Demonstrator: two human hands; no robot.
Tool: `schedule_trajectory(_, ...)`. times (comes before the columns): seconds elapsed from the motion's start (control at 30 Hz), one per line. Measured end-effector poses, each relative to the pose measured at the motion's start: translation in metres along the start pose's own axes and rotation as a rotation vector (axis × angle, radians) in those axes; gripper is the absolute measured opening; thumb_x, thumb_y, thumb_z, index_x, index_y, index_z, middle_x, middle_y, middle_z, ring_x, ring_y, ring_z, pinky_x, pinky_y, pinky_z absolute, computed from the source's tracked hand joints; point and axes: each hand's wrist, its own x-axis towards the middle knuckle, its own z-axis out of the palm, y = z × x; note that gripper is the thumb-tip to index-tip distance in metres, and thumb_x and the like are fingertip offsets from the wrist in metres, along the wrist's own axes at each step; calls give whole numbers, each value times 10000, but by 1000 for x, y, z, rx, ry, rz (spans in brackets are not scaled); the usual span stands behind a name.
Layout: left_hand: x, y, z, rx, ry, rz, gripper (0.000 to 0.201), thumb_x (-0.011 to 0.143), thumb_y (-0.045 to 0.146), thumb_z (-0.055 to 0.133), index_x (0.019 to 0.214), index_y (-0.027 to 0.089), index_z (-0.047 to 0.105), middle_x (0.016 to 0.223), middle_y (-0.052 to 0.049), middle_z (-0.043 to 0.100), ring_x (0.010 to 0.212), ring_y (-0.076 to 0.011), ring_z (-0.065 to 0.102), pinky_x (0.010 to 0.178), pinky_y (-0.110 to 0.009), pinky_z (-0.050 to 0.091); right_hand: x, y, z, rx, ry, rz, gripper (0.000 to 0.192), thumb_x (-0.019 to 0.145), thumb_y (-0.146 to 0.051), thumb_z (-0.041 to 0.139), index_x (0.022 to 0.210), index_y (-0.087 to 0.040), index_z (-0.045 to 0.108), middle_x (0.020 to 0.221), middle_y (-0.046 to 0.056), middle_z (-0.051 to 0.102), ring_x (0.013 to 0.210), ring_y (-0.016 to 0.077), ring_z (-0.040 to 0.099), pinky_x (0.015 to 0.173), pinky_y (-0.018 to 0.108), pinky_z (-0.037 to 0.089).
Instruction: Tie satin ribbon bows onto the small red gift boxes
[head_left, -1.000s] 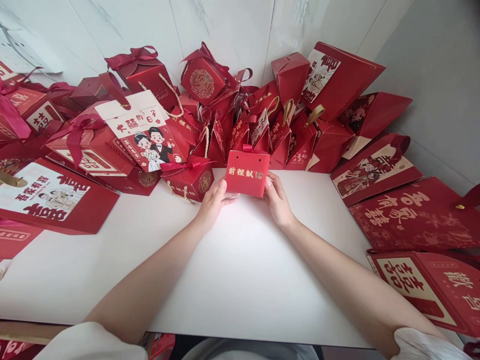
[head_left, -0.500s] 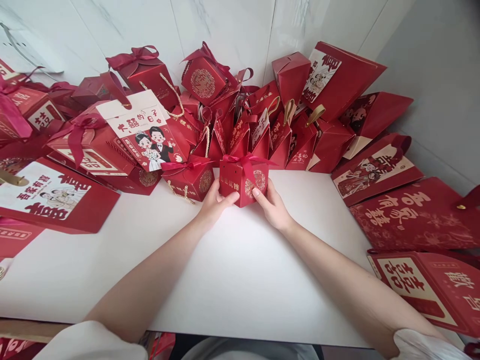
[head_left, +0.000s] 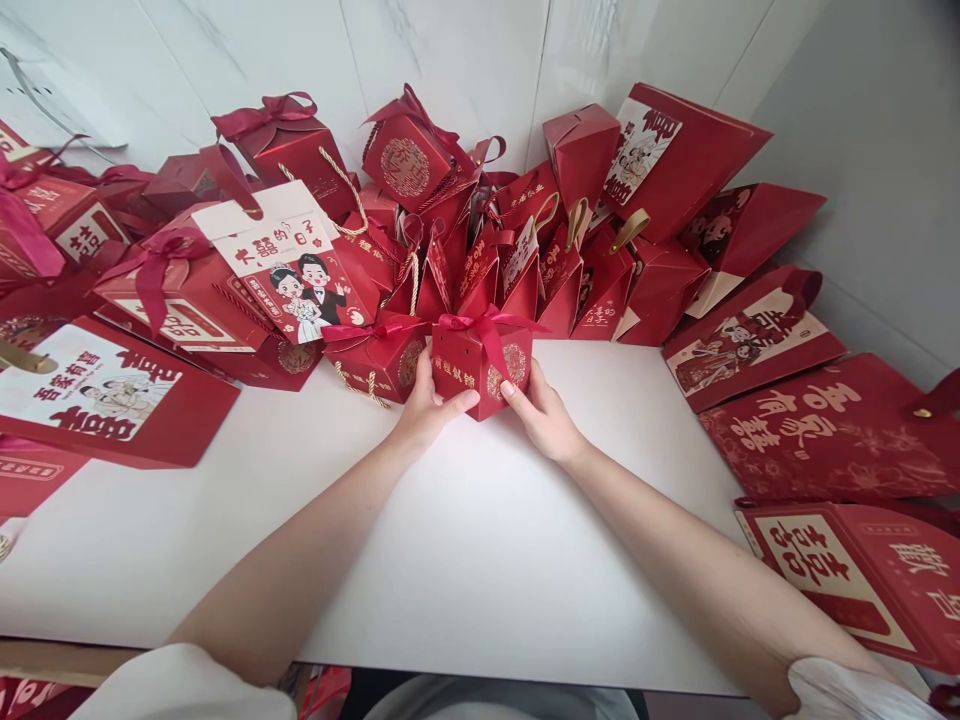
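Two white sleeves sit at the bottom edge, and bare forearms run up from them over the white table (head_left: 480,560), which lies bare beneath them. The arms converge toward the far middle of the tabletop, where the left hand (head_left: 429,408) and the right hand (head_left: 541,412) clamp a small red gift box (head_left: 480,365) between them, thumbs pressed on its near faces and fingers wrapped round its sides. The box stands on the table with one corner turned toward the viewer, gold characters on its left face, a gold round pattern on its right face, and a red ribbon bow (head_left: 487,325) tied on top. Just to its left, touching or nearly so, sits another small red box with a rope handle (head_left: 375,360). Behind both rises a crowded bank of red gift bags and boxes along the wall, among them a bag printed with a cartoon couple (head_left: 289,270). Larger flat red bags (head_left: 832,425) lie along the right side.
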Motion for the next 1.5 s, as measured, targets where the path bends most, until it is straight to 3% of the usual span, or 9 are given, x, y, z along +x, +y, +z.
schedule_trajectory(0.13,1,1,3,-27,-68,21,1132,653,339,847,1511,349,107,1600,-120,284,1400,-335,417,1081,-479,463,0,0,-1,-25,19,7,528,950,-561,536,1386,-283,431,1358,21,587,1275,270,531,1120,464,391)
schedule_trajectory(0.23,1,1,6,-10,-54,11,1110,645,322,853,1495,327,140,1572,-131,335,1367,-329,461,1076,-482,469,0,-2,0,-28,25,-5,540,945,-552,548,1385,-261,433,1367,35,576,1268,268,530,1106,455,402)
schedule_trajectory(0.4,0,4,6,48,19,-6,949,708,386,802,1468,265,248,1511,-134,433,1364,-321,464,1123,-487,415,0,-3,1,-18,22,-16,553,933,-545,572,1388,-258,445,1359,44,578,1260,268,534,1101,441,409)
schedule_trajectory(0.63,2,-8,-4,3,-9,80,659,825,464,661,1411,261,438,1465,-81,502,1392,-318,420,1159,-488,353,0,1,1,210,51,11,645,995,-589,405,1537,-282,239,1483,48,469,1382,235,429,1173,435,340)
schedule_trajectory(0.77,2,-9,-5,-5,-23,39,603,846,496,636,1376,258,471,1419,-84,541,1370,-308,445,1144,-498,359,-1,-1,0,199,7,3,606,985,-567,456,1498,-277,315,1504,39,438,1393,241,407,1190,438,314)
schedule_trajectory(1.03,0,-6,-4,37,-100,0,655,842,552,630,1397,255,449,1462,-113,476,1351,-311,455,1113,-497,382,-1,-1,0,214,113,26,576,971,-560,488,1442,-254,361,1406,69,532,1311,250,492,1137,456,379)
schedule_trajectory(1.4,-1,3,1,117,-93,27,661,868,572,580,1432,254,446,1461,-120,495,1345,-307,470,1107,-487,407,0,2,0,173,132,26,481,961,-576,487,1321,-257,478,1373,54,554,1265,262,517,1092,452,409)
schedule_trajectory(1.5,-2,2,0,138,-75,-16,684,872,585,560,1463,274,411,1476,-110,485,1321,-319,494,1029,-486,487,1,3,0,164,136,23,483,960,-574,494,1325,-259,474,1377,57,550,1263,258,519,1097,454,405)
